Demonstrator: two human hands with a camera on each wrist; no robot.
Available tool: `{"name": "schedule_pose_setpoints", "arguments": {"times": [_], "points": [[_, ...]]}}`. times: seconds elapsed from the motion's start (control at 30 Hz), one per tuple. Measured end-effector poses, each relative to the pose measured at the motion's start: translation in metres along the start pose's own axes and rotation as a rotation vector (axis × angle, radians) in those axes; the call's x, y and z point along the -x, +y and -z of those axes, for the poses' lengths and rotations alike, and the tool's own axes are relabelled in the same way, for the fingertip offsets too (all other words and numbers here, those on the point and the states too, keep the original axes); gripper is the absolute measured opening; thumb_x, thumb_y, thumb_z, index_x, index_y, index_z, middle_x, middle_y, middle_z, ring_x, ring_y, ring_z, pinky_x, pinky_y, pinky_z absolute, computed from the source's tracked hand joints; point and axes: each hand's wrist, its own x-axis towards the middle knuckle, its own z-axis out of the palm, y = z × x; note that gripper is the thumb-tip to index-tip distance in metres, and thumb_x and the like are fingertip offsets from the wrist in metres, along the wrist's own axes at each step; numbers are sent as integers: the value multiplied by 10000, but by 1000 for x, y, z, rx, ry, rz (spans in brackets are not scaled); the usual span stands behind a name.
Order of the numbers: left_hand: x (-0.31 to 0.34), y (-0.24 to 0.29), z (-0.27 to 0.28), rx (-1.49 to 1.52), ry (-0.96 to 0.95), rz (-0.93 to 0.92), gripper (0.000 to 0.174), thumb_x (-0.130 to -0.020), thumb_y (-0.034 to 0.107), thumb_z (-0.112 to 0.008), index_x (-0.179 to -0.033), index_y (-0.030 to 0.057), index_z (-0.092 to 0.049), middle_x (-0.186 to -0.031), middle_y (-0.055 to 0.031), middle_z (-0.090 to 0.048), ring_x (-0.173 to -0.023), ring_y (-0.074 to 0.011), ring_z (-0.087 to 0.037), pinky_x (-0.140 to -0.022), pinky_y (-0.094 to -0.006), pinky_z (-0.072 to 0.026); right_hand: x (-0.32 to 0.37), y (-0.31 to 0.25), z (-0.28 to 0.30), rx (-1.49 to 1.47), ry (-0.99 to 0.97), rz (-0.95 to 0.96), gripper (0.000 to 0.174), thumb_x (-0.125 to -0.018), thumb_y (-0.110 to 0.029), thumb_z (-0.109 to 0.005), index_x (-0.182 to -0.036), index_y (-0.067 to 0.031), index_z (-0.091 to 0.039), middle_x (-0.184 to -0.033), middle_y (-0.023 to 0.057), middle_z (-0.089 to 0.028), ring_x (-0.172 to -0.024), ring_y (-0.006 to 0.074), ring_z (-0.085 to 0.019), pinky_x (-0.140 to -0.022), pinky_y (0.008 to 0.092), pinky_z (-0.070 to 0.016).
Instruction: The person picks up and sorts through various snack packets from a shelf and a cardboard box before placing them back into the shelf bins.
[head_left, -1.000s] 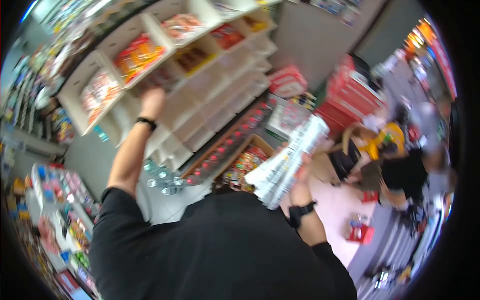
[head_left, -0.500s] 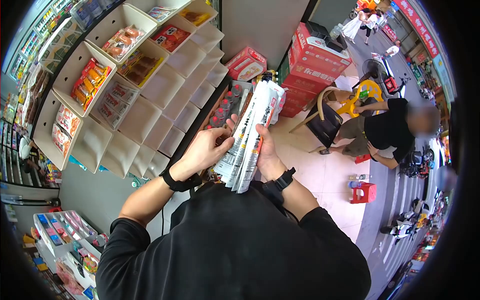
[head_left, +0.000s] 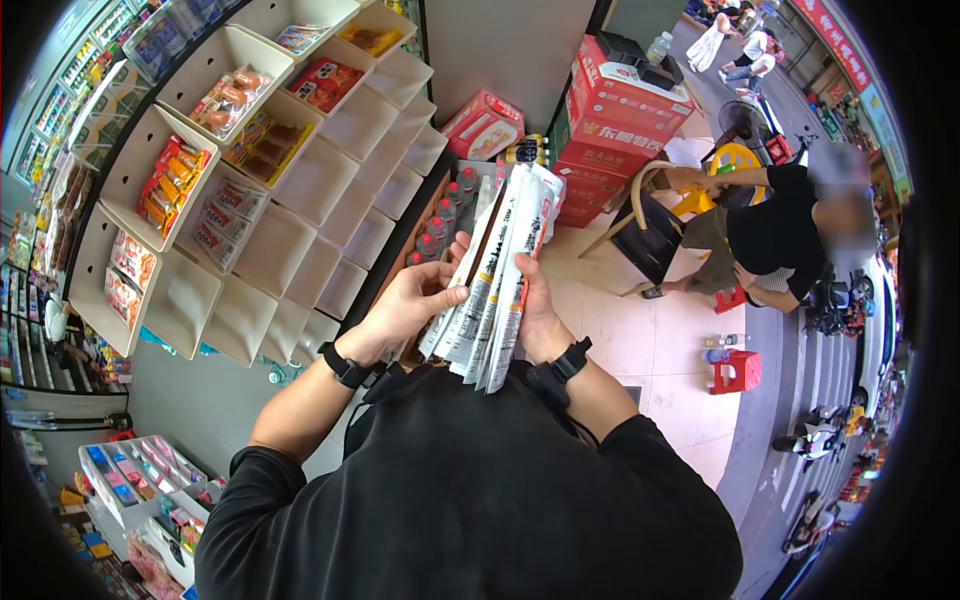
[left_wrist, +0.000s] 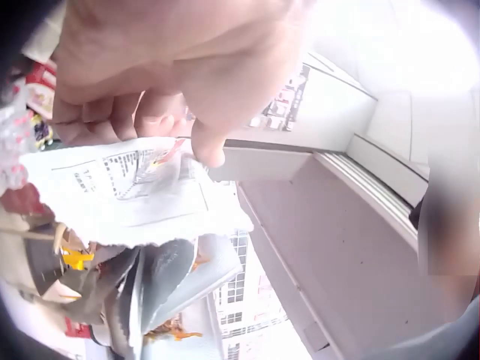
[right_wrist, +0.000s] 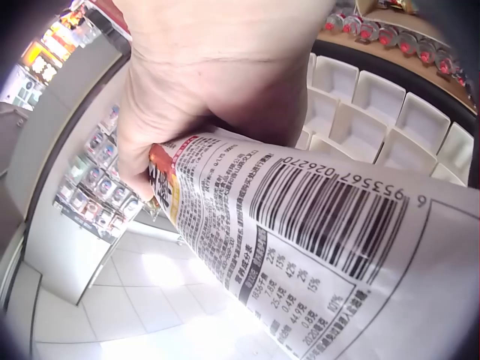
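Note:
In front of the black shirt, my right hand grips a bundle of flat white snack packets, thumb across their right side. Their printed backs show, fanned apart at the lower end. My left hand pinches the leftmost packet between thumb and fingers. The left wrist view has that white packet hanging below the thumb, with other packets' edges beneath it. A barcode and a nutrition table mark the packet nearest the camera in the right wrist view; the right hand's fingertips are partly hidden behind it.
A tiered shelf of cream bins stands at left; several hold snack packets, such as the white-and-red ones. Red-capped bottles line its foot. Red cartons are stacked beyond. A seated person and a red stool are at right.
My left hand has come back from a shelf bin to the bundle and now pinches its left packet. The packets have spread a little further apart at the lower left.

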Motion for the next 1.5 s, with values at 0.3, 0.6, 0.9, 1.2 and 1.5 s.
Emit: {"name": "schedule_pose_setpoints", "arguments": {"times": [0.3,0.6,0.9,1.2,1.5], "points": [[5,-11,5,248,-40,107,524,-929,236,-800,-1303,-66,-592,-1165,-102,-712,-1007,-138,-689,-905,-301,-564,0,2,-7,97,-23,13,980,-796,-498,-782,-1520,18,-370,-1425,237,-551,-1330,353,-554,-1127,482,-483],[12,4,27,-245,287,-18,601,-734,265,-954,-1183,-19,-673,-1038,-62,-742,-949,-114,-665,-841,-314,-548,-3,4,0,-18,21,-62,955,-825,-441,-766,-1500,104,-367,-1493,251,-506,-1389,411,-492,-1201,541,-376],[18,0,37,-122,341,12,499,-923,377,-801,-1147,-55,-690,-965,-85,-757,-799,-97,-681,-709,-308,-573,-6,6,-5,59,66,-50,727,-817,-413,-785,-1361,-21,-505,-1164,143,-626,-1097,320,-649,-1006,503,-557],[50,-10,95,110,636,42,396,-1029,386,-670,-1098,0,-719,-846,-9,-726,-624,-47,-588,-555,-254,-485,-10,15,15,72,121,-20,776,-856,-428,-761,-1447,-42,-438,-1128,119,-603,-1002,266,-662,-886,452,-612],[65,-39,326,233,1007,-132,257,-995,105,-651,-1110,-124,-661,-989,-149,-744,-834,-231,-736,-761,-382,-613,-19,21,21,97,207,32,747,-847,-442,-777,-1417,-66,-476,-1053,85,-605,-955,215,-652,-826,408,-611]]}}
